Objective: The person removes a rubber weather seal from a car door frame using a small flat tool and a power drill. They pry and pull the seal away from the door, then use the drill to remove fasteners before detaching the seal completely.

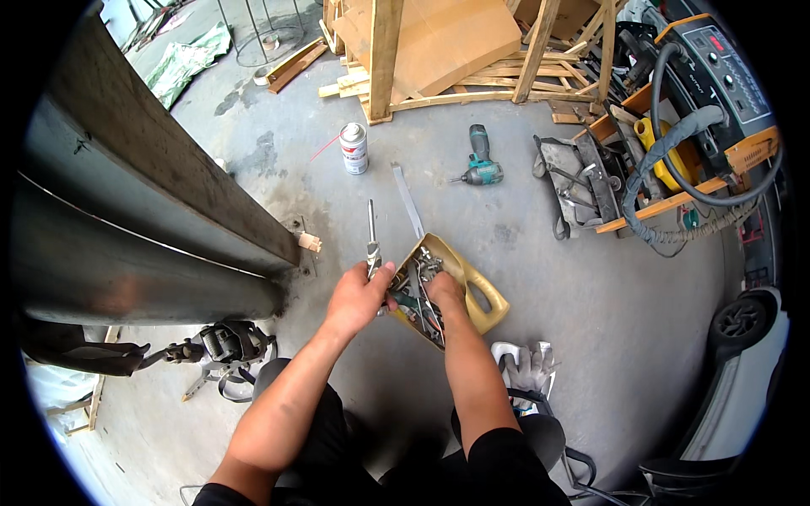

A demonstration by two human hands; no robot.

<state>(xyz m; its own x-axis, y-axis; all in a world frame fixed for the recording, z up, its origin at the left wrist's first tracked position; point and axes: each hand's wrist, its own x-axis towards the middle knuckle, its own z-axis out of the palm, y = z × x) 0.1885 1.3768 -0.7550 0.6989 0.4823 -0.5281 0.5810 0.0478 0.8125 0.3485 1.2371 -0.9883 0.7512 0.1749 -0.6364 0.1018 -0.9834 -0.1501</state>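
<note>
My left hand (359, 297) is closed around a slim silver metal rod tool (371, 228), its thin shaft pointing away from me. Just right of it stands a yellow plastic jug (483, 314) with one side cut away and its handle to the right. Loose metal fittings (429, 265) and small tools fill the jug, among them a green-handled one. My right hand (445, 291) reaches in with curled fingers; whatever is in its grip is hidden. Beyond the jug's far corner lies a flat metal strip (407, 201).
A spray can (354, 150) with a red straw and a teal cordless driver (481, 158) are farther off. To the right are a grey tool bag (574, 190) and a machine with hoses (717, 76). Large metal columns (160, 185) rise left; grey gloves (527, 368) lie near my knee.
</note>
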